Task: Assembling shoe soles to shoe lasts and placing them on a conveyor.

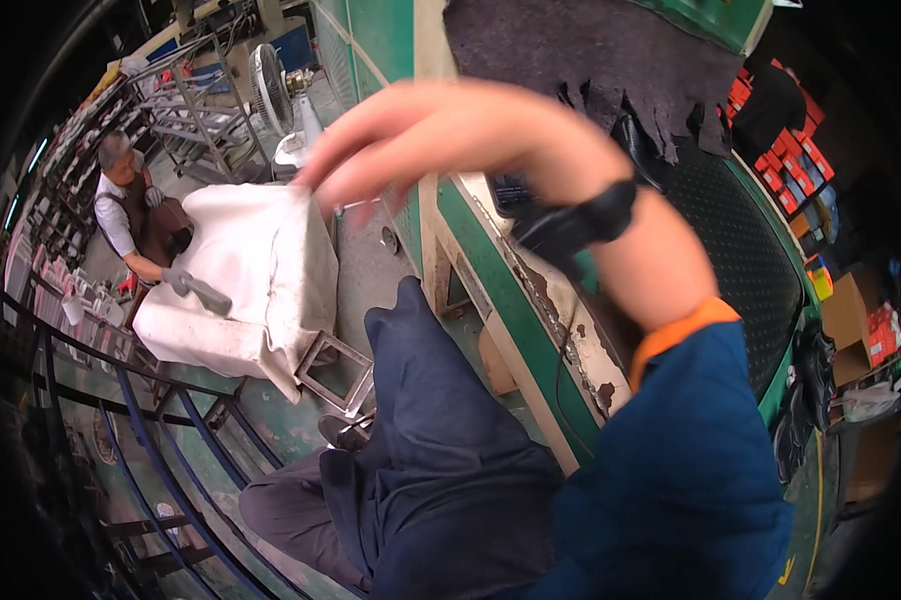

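Your sleeve [675,470] is matt cloth. Near you, the cover [235,250] is creased fabric, the sheet [570,50] matt and leather-like.

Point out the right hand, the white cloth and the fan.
Right hand [455,130]: head view, middle of the hand.
White cloth [238,245]: head view, its upper part.
Fan [267,88]: head view, round grille.

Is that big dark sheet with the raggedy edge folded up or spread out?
Spread out: the dark sheet lies broad and flat beyond the right hand, its ragged edge showing. Any fold underneath is hidden.
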Motion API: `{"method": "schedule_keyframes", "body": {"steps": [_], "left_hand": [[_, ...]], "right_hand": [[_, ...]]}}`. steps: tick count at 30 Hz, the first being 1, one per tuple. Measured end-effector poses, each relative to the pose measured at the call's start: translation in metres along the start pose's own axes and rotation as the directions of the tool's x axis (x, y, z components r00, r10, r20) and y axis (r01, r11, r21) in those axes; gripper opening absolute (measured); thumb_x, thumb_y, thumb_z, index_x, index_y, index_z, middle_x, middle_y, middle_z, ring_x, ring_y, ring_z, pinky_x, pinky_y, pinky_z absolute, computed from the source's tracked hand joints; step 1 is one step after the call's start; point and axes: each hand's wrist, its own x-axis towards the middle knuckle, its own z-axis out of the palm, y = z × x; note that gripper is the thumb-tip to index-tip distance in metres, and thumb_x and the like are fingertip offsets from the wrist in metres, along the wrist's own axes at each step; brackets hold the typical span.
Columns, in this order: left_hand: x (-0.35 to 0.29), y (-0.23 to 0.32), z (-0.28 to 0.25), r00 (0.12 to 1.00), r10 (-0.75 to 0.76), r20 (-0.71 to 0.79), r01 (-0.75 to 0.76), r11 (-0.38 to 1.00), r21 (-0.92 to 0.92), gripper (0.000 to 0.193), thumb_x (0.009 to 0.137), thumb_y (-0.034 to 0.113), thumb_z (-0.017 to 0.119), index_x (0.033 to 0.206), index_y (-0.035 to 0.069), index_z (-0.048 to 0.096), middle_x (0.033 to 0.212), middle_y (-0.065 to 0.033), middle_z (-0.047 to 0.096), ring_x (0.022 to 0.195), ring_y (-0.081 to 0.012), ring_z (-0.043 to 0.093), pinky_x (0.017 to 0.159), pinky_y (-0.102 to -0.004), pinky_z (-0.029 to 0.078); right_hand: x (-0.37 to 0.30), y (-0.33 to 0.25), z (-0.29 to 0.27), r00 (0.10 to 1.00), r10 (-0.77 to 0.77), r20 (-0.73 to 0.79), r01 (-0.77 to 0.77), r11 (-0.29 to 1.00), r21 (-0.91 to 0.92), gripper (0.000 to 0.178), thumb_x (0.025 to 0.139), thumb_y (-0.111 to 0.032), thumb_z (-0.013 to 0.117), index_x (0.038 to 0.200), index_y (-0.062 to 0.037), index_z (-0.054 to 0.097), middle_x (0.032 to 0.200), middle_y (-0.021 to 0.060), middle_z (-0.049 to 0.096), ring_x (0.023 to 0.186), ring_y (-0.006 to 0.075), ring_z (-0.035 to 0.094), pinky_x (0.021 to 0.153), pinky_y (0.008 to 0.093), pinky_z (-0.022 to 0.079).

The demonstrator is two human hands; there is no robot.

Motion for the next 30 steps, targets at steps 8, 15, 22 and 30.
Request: {"method": "schedule_keyframes", "body": {"steps": [8,15,22,30], "left_hand": [[-0.031,0.032,0.121,0.763,0.205,0.614,-0.052,0.965,-0.257,0.064,0.079,0.003,0.052,0.142,0.001,0.043,0.146,-0.0195,0.044,0.134,-0.041,0.042,0.114,-0.0461,0.029],[-0.08,0.042,0.168,0.571,0.024,0.821,0.21,0.962,-0.174,0.048,0.083,0.008,0.051,0.13,0.003,0.057,0.137,-0.0168,0.055,0.125,-0.0367,0.052,0.105,-0.042,0.04],[-0.083,0.043,0.179,0.598,-0.032,0.801,0.232,0.963,-0.134,0.041,0.082,0.009,0.054,0.122,0.003,0.062,0.133,-0.016,0.059,0.12,-0.0367,0.056,0.103,-0.0421,0.042],[-0.074,0.045,0.181,0.58,0.019,0.814,0.479,0.801,-0.359,0.031,0.081,0.005,0.059,0.11,0.0,0.067,0.128,-0.0179,0.061,0.111,-0.0349,0.062,0.093,-0.0393,0.05]], "right_hand": [[-0.235,0.142,-0.163,0.368,0.446,-0.816,-0.725,0.687,0.049,0.039,0.09,-0.03,0.064,0.118,-0.0033,0.066,0.097,0.0044,0.069,0.09,0.0118,0.064,0.075,0.0269,0.049],[-0.241,0.259,-0.162,0.151,-0.028,-0.988,-0.906,0.397,-0.15,0.071,0.077,-0.043,0.073,0.127,0.0026,0.055,0.114,0.0198,0.066,0.106,0.0278,0.063,0.093,0.0366,0.047],[-0.253,0.268,-0.187,0.256,0.384,-0.887,-0.574,0.799,0.18,0.068,0.072,-0.047,0.075,0.116,0.0027,0.063,0.103,0.0153,0.069,0.098,0.0236,0.065,0.089,0.0329,0.046],[-0.264,0.252,-0.155,-0.014,0.396,-0.918,-0.797,0.55,0.249,0.074,0.066,-0.054,0.074,0.108,0.007,0.067,0.109,0.0229,0.069,0.103,0.0318,0.066,0.09,0.037,0.047]]}}
